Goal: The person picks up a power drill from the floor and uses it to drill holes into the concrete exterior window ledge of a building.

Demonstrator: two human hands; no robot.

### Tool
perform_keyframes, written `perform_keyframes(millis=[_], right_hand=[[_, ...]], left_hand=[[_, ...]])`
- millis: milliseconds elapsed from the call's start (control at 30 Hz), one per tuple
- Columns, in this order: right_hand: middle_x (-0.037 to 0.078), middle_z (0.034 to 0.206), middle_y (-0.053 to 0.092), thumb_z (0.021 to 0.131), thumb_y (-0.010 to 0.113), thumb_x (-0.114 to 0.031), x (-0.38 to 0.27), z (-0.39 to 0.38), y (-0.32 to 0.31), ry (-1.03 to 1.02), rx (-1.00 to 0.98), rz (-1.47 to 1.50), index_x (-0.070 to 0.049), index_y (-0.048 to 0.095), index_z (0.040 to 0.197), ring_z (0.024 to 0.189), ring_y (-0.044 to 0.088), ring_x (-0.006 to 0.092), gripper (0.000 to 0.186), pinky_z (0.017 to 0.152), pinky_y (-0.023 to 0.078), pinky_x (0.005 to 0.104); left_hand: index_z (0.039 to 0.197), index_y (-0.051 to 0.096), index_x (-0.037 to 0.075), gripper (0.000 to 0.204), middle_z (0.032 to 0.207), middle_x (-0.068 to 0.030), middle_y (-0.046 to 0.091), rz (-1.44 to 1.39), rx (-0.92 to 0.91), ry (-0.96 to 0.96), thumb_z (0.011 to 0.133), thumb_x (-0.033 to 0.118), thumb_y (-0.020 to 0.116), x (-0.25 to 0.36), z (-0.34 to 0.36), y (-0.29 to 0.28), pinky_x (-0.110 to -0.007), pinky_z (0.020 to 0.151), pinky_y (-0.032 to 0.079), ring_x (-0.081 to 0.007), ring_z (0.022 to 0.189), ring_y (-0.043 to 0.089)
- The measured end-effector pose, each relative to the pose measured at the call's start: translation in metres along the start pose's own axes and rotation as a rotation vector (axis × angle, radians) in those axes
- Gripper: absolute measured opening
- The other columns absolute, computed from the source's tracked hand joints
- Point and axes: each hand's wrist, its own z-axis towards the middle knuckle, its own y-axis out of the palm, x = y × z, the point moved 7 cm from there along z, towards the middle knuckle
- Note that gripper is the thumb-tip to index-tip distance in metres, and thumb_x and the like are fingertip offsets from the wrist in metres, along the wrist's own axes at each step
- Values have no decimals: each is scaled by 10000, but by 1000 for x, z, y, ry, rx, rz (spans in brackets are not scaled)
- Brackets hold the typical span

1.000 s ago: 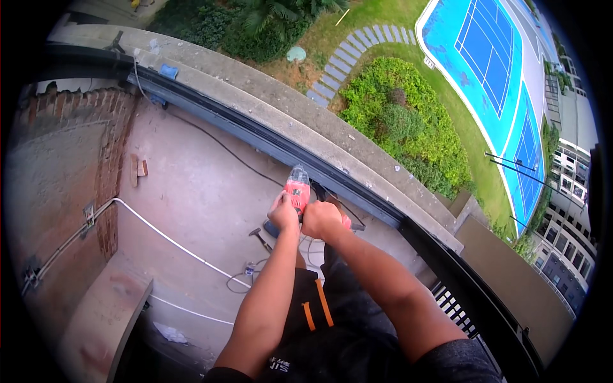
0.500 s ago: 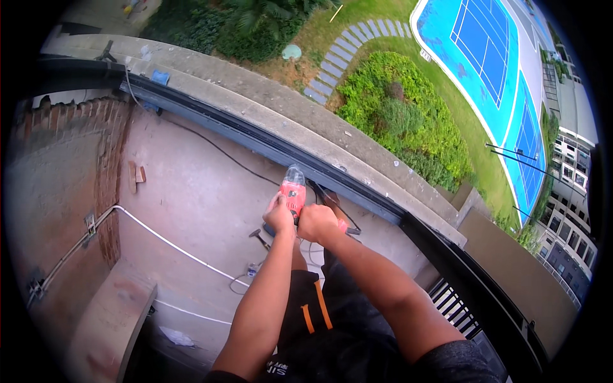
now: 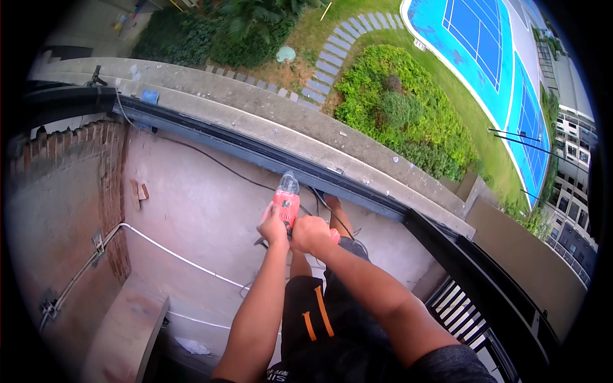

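Observation:
Both of my hands grip a red hammer drill (image 3: 288, 205) with a grey nose, held out in front of me. My left hand (image 3: 272, 228) is closed around the side of its body. At the rear handle, my right hand (image 3: 310, 235) is wrapped in a fist, and a bit of red shows past the knuckles. The nose points away from me and meets the dark metal window track (image 3: 242, 148) in the picture; I cannot tell whether it touches. Any bit at its tip is too small to make out.
A black cable (image 3: 211, 153) runs along the track and past my feet. White conduit (image 3: 172, 251) crosses from the left wall. Two brick pieces (image 3: 138, 191) lie on the floor by the broken brick edge. Beyond the concrete ledge (image 3: 191, 82) is a drop to a garden and blue court.
The view has shifted slightly. The drill and both hands sit a little lower and further left in the picture, with the same grip. One foot shows more beside the track.

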Motion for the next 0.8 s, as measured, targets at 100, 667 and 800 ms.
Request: perform_keyframes(millis=[100,667,800], right_hand=[[223,1066,801,810,754,-304,-2,6,-6,-50,23,12,-15,815,1013,1014,796,354,359,889,634,450],[226,1006,789,842,691,-161,5,-10,42,-100,173,255,1,755,1025,929,793,389,253,824,636,476],[227,1048,787,855,708,-188,5,-22,57,13,198,321,3,750,1051,972,789,387,277,851,635,472]], left_hand=[[1425,650,-90,445,1326,-152,729,-56,-25,-51,1055,157,675,-6,9,-1,-362,969,592,-229,1113,737],[1424,593,-75,522,1250,-164,732,1,-187,-251,987,138,782,-7,-14,-18,-393,910,627,-259,1070,759],[1376,623,-90,466,1188,-166,750,40,-201,-139,975,93,774,-7,-17,-27,-381,856,636,-252,1000,770]])
